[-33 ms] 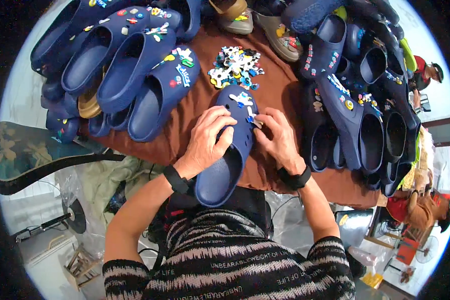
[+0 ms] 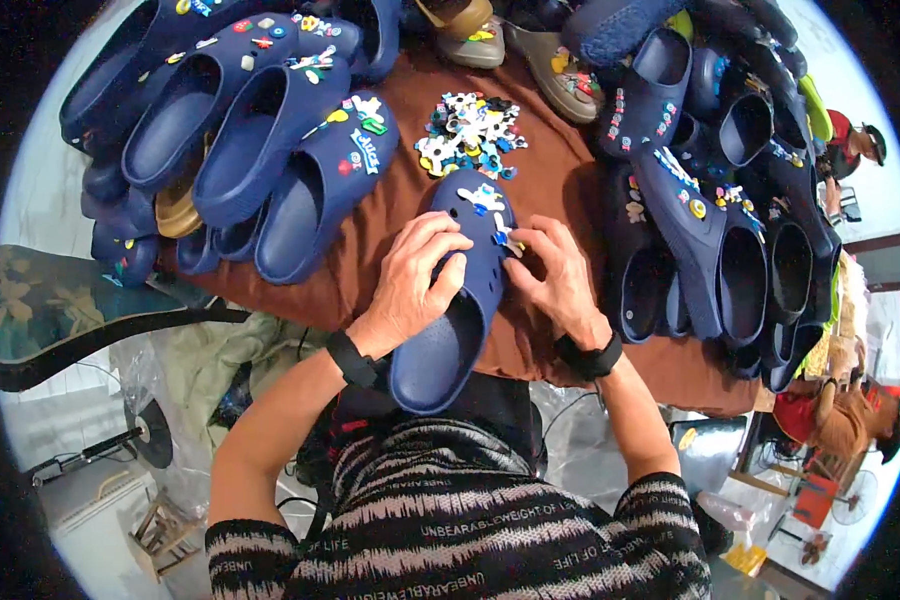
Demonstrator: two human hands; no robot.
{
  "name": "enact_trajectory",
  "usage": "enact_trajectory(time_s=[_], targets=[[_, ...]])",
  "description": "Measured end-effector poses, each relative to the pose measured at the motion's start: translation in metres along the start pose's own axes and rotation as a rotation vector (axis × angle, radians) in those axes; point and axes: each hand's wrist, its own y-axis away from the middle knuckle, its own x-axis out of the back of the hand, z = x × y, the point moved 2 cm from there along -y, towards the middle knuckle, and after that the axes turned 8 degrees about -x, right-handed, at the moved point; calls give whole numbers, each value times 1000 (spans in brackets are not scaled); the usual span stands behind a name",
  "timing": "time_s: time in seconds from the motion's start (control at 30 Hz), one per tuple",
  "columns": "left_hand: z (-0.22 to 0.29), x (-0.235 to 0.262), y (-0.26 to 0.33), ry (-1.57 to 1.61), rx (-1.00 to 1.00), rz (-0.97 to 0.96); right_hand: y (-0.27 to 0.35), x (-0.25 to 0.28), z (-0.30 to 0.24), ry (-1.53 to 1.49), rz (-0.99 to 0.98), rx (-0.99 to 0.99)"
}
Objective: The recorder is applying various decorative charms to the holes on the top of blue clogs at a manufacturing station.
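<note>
A navy blue clog (image 2: 440, 356) lies in front of me, toe pointing away and heel toward my body. My left hand (image 2: 417, 275) grips its left side, with the thumb over the upper. A white charm (image 2: 486, 199) sits on the toe. At the clog's right side, thumb and forefinger of my right hand (image 2: 554, 272) close on a small blue-and-white charm (image 2: 508, 240) against the upper; whether it is seated in a hole is hidden. Just beyond the toe lies a pile of loose charms (image 2: 473, 132) in white, yellow, black and blue.
Brown cloth (image 2: 560, 190) covers the table. Navy clogs (image 2: 305, 205) with charms are stacked at left, and more clogs (image 2: 682, 240) at right. Brownish clogs (image 2: 560, 80) stand at the back. People (image 2: 850, 425) are off to the right.
</note>
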Motion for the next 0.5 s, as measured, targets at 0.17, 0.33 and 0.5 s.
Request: enact_trajectory(time_s=[0.17, 0.33, 0.5], targets=[[3, 0, -3, 6, 2, -9, 1, -8, 17, -153, -60, -146], [1, -1, -1, 2, -3, -7, -1, -14, 21, -185, -41, -106], [2, 0, -1, -1, 2, 1, -1, -13, 18, -108, 0, -63]])
